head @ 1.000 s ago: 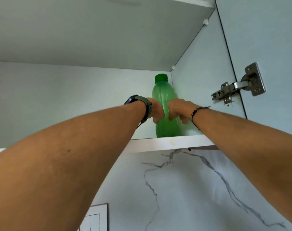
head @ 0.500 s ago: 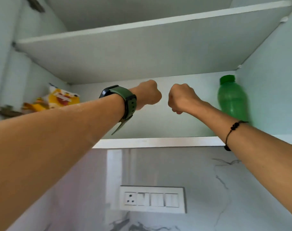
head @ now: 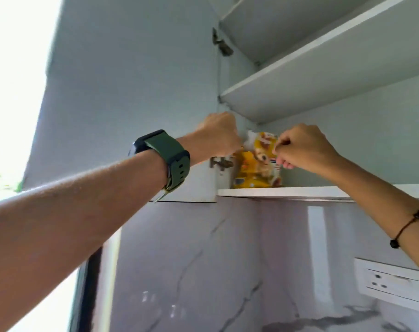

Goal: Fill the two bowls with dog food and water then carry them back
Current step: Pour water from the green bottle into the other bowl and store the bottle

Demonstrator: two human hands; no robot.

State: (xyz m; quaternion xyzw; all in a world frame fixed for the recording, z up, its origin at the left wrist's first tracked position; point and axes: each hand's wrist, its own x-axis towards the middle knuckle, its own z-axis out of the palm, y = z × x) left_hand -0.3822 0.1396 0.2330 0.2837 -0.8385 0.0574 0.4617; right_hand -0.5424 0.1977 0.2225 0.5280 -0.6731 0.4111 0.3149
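Observation:
A yellow dog food bag (head: 254, 168) with a dog's picture stands upright at the left end of the lowest cabinet shelf (head: 299, 191). My left hand (head: 218, 137), with a green watch on its wrist, is curled at the bag's upper left corner; its fingertips are hidden behind the hand. My right hand (head: 304, 149) pinches the bag's upper right edge with curled fingers. No bowl is in view.
The cabinet door (head: 132, 92) stands open on the left, with a hinge (head: 219, 162) just beside the bag. Another shelf (head: 323, 75) runs close above my hands. Below is a marble wall (head: 203, 259) with a socket panel (head: 393, 281).
Both hands have moved left along the shelf, away from the green bottle, which has left the view, and have reached the yellow bag and closed on its top.

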